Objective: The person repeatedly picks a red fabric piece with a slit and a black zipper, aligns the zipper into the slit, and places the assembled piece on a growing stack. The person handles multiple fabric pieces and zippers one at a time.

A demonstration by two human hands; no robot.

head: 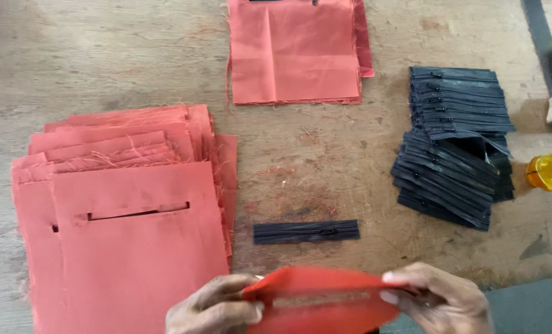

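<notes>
Both hands hold one red fabric piece [325, 300] at the bottom edge of the view. My left hand [211, 308] pinches its left end and my right hand [440, 300] pinches its right end. The piece is folded or bent, and a pale slit runs along its middle. Just beyond it a single black zipper [306, 231] lies flat on the wooden table [103, 55].
A fanned stack of red fabric pieces with slits [127, 216] lies at the left. Another red fabric stack [294, 49] sits at the far middle. A pile of black zippers [455, 145] lies at the right, with a yellow container [551, 171] at the right edge.
</notes>
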